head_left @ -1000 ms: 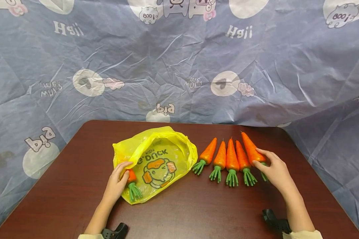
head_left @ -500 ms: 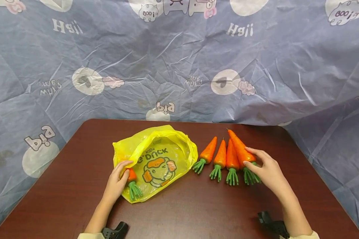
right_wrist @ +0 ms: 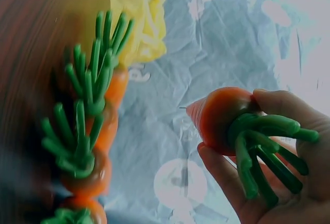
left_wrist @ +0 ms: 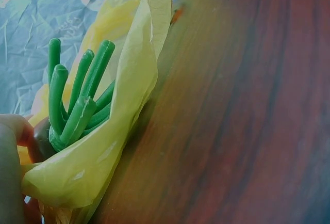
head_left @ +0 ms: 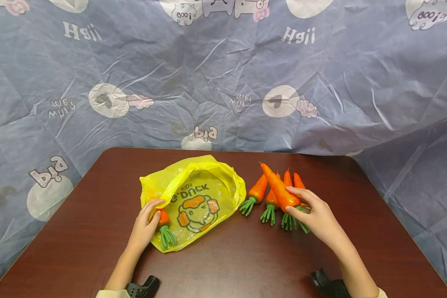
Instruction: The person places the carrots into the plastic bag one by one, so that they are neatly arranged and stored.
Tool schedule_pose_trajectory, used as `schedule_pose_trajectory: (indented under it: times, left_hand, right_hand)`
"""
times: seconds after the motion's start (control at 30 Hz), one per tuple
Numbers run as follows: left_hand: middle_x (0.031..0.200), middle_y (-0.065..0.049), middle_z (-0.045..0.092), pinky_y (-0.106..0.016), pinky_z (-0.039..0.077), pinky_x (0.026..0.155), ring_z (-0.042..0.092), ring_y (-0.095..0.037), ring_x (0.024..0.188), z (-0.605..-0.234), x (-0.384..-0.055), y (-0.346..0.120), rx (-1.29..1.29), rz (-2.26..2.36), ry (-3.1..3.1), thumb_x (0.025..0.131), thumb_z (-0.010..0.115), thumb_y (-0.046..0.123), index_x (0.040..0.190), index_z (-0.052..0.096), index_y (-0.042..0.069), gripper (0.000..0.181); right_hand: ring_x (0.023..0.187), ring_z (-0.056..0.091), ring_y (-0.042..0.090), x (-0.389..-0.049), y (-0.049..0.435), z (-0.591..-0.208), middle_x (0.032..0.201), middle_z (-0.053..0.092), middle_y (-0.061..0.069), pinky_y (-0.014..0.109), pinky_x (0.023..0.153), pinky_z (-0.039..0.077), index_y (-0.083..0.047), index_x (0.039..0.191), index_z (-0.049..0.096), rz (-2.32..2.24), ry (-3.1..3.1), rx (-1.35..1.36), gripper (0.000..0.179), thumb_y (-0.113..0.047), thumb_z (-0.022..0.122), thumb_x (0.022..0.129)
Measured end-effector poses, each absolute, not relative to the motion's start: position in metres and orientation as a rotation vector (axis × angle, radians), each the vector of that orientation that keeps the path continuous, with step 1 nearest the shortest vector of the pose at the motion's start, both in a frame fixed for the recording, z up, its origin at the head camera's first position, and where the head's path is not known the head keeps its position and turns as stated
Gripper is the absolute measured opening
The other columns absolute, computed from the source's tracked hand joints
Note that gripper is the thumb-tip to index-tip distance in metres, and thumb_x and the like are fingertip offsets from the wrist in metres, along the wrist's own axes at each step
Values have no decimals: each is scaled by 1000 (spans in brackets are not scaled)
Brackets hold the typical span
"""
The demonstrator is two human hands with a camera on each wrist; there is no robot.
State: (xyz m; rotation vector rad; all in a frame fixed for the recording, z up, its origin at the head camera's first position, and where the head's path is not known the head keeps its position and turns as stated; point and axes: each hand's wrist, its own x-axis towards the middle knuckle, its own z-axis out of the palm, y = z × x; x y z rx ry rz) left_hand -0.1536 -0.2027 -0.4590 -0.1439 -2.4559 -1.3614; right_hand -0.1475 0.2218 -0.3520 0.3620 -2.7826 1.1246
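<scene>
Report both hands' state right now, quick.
Left hand: closed, gripping the edge of the yellow bag; cannot tell whether it also grips the carrot beneath.
Right hand: closed, holding another carrot near its leafy end.

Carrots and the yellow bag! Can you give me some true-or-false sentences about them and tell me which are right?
1. The left hand touches the bag. True.
2. The right hand is empty. False: the right hand holds a carrot.
3. Four more carrots lie on the table. True.
4. The bag is plain blue. False: it is yellow, with a picture on it.
5. The carrot by the left hand has a green top. True.
</scene>
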Motion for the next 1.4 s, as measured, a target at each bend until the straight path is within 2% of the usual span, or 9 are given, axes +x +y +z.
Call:
schedule_pose_trajectory:
  times: [0.1,0.2,0.43,0.53,0.87,1.0,1.23,1.4]
  left_hand:
    - [124,-14,51,-49,31,98,41,-27,122,-455,-152,-201,-147,-1365,-2452,92,47,2,119,55,6,29]
    - [123,-16,52,-47,32,97,42,-28,120,-442,-145,-195,-153,-1366,-2450,91,47,1,118,55,4,29]
    - [122,-18,52,-47,32,96,42,-31,119,-429,-137,-190,-168,-1353,-2455,90,47,-1,117,56,0,28]
    - [122,-19,52,-47,31,97,41,-30,121,-427,-136,-189,-151,-1377,-2449,90,47,-1,116,56,0,27]
    - [126,-13,51,-50,31,99,40,-27,123,-464,-154,-205,-154,-1361,-2454,92,47,6,120,56,9,29]
    - [126,-9,51,-52,31,100,40,-26,124,-465,-153,-209,-156,-1363,-2456,93,47,10,119,56,12,28]
    - [126,-9,51,-52,31,99,40,-27,123,-465,-154,-207,-168,-1376,-2450,93,47,11,120,55,12,28]
    - [126,-10,51,-52,31,100,39,-26,124,-463,-155,-206,-164,-1387,-2448,93,48,9,119,56,11,28]
  right_hand:
    - [93,53,1,-145,215,-352,125,54,3,26,80,51,-20,128,52,1139,-2782,385,49,-33,65,83]
    - [95,53,1,-142,209,-353,125,54,1,27,82,51,-21,128,52,1134,-2781,416,49,-33,65,82]
    - [109,53,19,-138,195,-358,128,52,4,29,82,51,-15,127,53,1256,-2753,503,49,-25,68,81]
    - [111,53,22,-136,189,-361,128,52,4,32,82,52,-16,126,54,1262,-2753,536,49,-25,69,80]
    - [115,52,22,-126,164,-372,130,52,0,31,83,51,-23,124,55,1297,-2774,632,47,-31,68,79]
    - [114,52,23,-123,152,-379,128,53,2,29,84,50,-20,123,56,1331,-2773,697,45,-30,67,81]
    - [112,54,23,-121,140,-388,126,54,4,34,88,49,-15,122,57,1269,-2756,783,44,-26,67,80]
    - [113,54,22,-124,131,-387,126,54,3,32,88,49,-15,122,57,1283,-2776,759,45,-23,69,79]
